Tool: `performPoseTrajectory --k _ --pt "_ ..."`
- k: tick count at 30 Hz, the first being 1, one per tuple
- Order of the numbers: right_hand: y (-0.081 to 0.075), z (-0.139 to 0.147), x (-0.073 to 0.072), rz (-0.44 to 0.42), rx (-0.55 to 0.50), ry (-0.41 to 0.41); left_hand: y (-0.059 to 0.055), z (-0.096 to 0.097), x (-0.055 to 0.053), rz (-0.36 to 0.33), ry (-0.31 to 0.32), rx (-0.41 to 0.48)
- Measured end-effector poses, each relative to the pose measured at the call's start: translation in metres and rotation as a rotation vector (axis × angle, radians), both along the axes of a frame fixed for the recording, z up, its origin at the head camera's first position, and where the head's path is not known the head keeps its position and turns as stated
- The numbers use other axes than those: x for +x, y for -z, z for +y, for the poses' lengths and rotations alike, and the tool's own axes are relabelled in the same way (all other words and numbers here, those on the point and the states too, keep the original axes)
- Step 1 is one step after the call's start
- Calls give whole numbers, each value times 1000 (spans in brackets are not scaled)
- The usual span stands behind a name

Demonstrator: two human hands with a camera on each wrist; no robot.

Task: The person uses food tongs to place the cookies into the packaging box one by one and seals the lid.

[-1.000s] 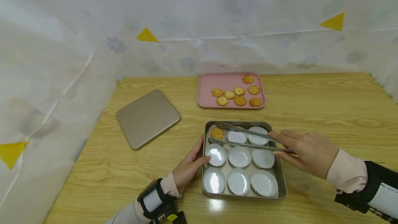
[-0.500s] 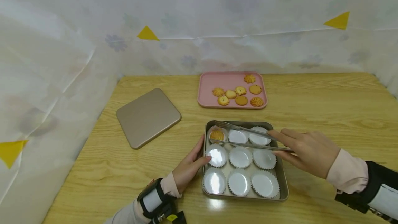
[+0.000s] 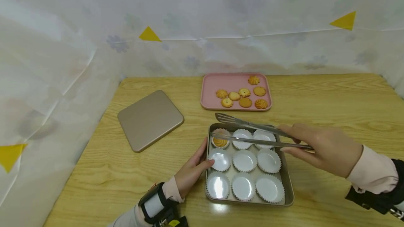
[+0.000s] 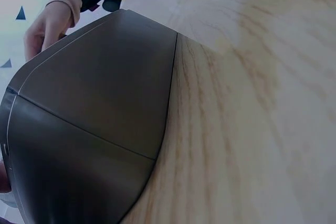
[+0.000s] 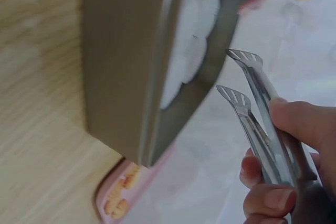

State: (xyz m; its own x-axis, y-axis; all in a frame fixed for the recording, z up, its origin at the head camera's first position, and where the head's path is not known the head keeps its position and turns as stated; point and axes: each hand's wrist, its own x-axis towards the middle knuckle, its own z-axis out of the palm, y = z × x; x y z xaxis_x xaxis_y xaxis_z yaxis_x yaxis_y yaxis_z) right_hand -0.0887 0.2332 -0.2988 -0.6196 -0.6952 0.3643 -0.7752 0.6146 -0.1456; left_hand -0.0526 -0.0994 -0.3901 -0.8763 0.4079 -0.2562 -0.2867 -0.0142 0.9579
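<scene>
R hand (image 3: 328, 150): fingers grip tongs (image 3: 271, 143); near tip, swept low, poss. snags cupped cookie (image 3: 220, 143) beyond them.
L hand (image 3: 193, 172): grips tin (image 5: 121, 51); if slack, may slide.

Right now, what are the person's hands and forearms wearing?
The left hand and right hand are bare. Each arm shows a pale pink cuff and a black wrist mount. The left mount has a whitish panel and yellow mark, with a grey sleeve behind it.

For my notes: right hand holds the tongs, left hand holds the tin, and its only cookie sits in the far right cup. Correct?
No, the head view shows that cookie in the far left cup. The tongs and tin are as you said.
</scene>
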Motion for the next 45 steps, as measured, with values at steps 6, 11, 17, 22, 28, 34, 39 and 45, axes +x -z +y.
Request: performPoseTrajectory --k 6,11,17,22,28,34,39,45 --pt "-11 2 -25 -24 -12 69 -2 0 1 13 1 -16" --pt "-7 -2 -54 -139 56 163 -4 0 2 9 -9 -17" --pt "8 -12 -83 -208 86 216 -4 0 7 -8 -24 -8" --pt "18 -20 -99 -232 114 235 -3 -1 10 -24 -34 -8" --pt "24 -30 -109 -276 150 257 -4 -2 14 -47 -49 -19" --pt "23 -35 -113 -303 155 243 -5 -3 16 -56 -52 -16" --pt "21 -37 -115 -310 172 234 -5 -3 16 -53 -45 -3" --pt "18 -41 -118 -334 191 243 -4 -3 16 -46 -48 6"
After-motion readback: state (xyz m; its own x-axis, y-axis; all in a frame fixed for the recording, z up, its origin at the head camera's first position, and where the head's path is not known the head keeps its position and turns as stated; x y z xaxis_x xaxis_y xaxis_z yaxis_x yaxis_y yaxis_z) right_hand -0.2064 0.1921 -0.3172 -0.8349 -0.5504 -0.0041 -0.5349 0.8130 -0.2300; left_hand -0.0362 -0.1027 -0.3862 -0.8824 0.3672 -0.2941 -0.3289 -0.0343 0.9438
